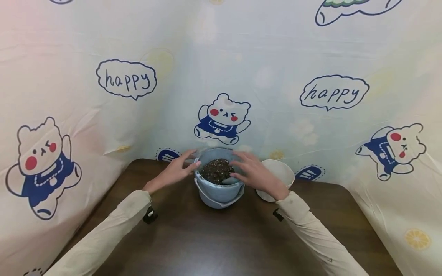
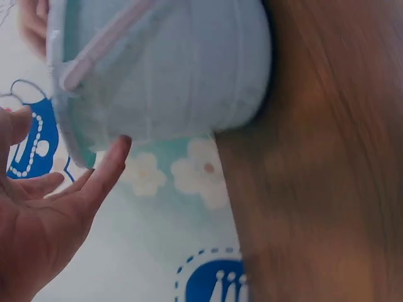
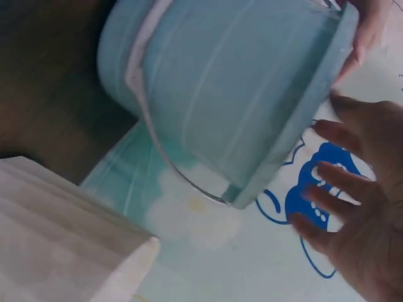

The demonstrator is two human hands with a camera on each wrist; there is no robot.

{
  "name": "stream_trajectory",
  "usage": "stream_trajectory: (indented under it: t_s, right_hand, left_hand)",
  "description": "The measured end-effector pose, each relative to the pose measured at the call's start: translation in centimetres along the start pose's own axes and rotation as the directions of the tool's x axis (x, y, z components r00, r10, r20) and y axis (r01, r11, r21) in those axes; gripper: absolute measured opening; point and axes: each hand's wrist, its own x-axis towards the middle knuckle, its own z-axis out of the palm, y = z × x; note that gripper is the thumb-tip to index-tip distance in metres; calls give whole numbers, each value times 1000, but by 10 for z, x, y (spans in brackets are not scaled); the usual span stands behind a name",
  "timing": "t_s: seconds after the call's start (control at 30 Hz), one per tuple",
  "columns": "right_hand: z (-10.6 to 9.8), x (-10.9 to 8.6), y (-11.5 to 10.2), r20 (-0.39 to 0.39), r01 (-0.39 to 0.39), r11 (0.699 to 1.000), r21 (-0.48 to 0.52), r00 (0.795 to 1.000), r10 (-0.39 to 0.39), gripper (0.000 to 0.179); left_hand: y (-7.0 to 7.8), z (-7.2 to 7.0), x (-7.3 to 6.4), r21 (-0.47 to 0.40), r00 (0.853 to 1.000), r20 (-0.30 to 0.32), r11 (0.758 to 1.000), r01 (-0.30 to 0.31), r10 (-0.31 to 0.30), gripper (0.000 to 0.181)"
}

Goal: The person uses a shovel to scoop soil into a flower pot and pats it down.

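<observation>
A light blue bucket [image 1: 221, 194] with a pale handle stands upright on the table, with dark, speckled soil [image 1: 216, 171] inside. At the right of the soil, a smooth grey-blue piece [image 1: 230, 180] shows against the inner wall. My left hand [image 1: 176, 168] is at the bucket's left rim, fingers spread and loosely bent; in the left wrist view its fingertips overlap the bucket's side. On the other side, my right hand [image 1: 257, 172] has its fingers apart over the right rim. The right wrist view shows the thumb [image 3: 352, 113] close to the rim and nothing in the palm.
A white ribbed pot [image 1: 279, 172] stands right of the bucket, partly hidden behind my right wrist. The brown wooden table [image 1: 214, 241] runs back to a printed cloth [image 1: 262, 84] that hangs behind and at both sides.
</observation>
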Motion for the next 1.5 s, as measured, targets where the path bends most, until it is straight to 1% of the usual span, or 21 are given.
stream_trajectory:
  t_s: [0.07, 0.13, 0.27, 0.37, 0.47, 0.6, 0.73, 0.77, 0.83, 0.87, 0.93, 1.0, 1.07, 1.13, 1.2, 1.33, 1.4, 1.5]
  right_hand:
    - [0, 3, 1, 36, -2, 1000, -3, 999, 2, 34]
    - [0, 6, 1, 57, -5, 1000, 8, 998, 4, 31]
    - [-1, 12, 0, 78, 2, 999, 35, 997, -5, 29]
    - [1, 17, -3, 140, -15, 998, 64, 990, 6, 31]
    - [2, 23, -5, 245, -68, 989, 131, 969, 35, 32]
    - [5, 31, -5, 367, -129, 967, 220, 929, 40, 29]
    - [7, 39, -8, 425, -169, 959, 228, 903, 58, 25]
    - [8, 40, -9, 429, -178, 961, 211, 901, 72, 24]
    - [10, 43, -10, 436, -180, 968, 176, 896, 88, 17]
    - [10, 45, -11, 442, -182, 971, 156, 892, 96, 18]
    - [10, 49, -14, 454, -180, 977, 118, 885, 108, 31]
    - [10, 52, -17, 463, -174, 983, 65, 877, 125, 39]
    - [9, 54, -21, 457, -170, 985, -13, 875, 158, 33]
    - [9, 54, -24, 439, -150, 982, -116, 879, 186, 23]
    - [8, 54, -26, 410, -123, 967, -222, 888, 207, 21]
    - [7, 51, -28, 351, -75, 922, -381, 910, 219, 34]
    - [7, 50, -29, 329, -66, 902, -428, 918, 223, 39]
    - [8, 50, -28, 322, -68, 888, -455, 917, 236, 41]
  left_hand:
    - [0, 1, 0, -105, 998, 31, 993, 51, -48, 73]
    - [2, 1, 0, -179, 995, 55, 980, 91, -82, 71]
    - [4, 0, 1, -271, 989, 68, 952, 146, -132, 68]
    - [4, 0, 2, -322, 985, 69, 931, 172, -158, 66]
    - [5, 2, 2, -366, 982, 71, 911, 189, -175, 65]
    - [7, 6, 5, -415, 977, 71, 884, 214, -203, 66]
    - [8, 7, 5, -445, 972, 74, 865, 232, -222, 67]
    - [8, 7, 5, -448, 971, 74, 863, 235, -226, 68]
    - [8, 6, 4, -446, 970, 74, 862, 240, -231, 68]
    - [9, 6, 5, -445, 968, 74, 861, 246, -238, 68]
    - [9, 5, 5, -440, 967, 75, 863, 251, -243, 68]
    - [8, 5, 6, -439, 966, 76, 862, 254, -246, 68]
    - [7, 5, 6, -442, 966, 77, 860, 254, -245, 68]
    - [7, 4, 5, -448, 967, 79, 858, 251, -241, 68]
    - [6, 4, 4, -451, 968, 83, 857, 250, -238, 68]
    - [7, 4, 4, -456, 966, 84, 853, 255, -243, 68]
    - [8, 5, 4, -460, 965, 84, 849, 259, -248, 68]
    - [9, 6, 4, -470, 964, 85, 843, 262, -252, 68]
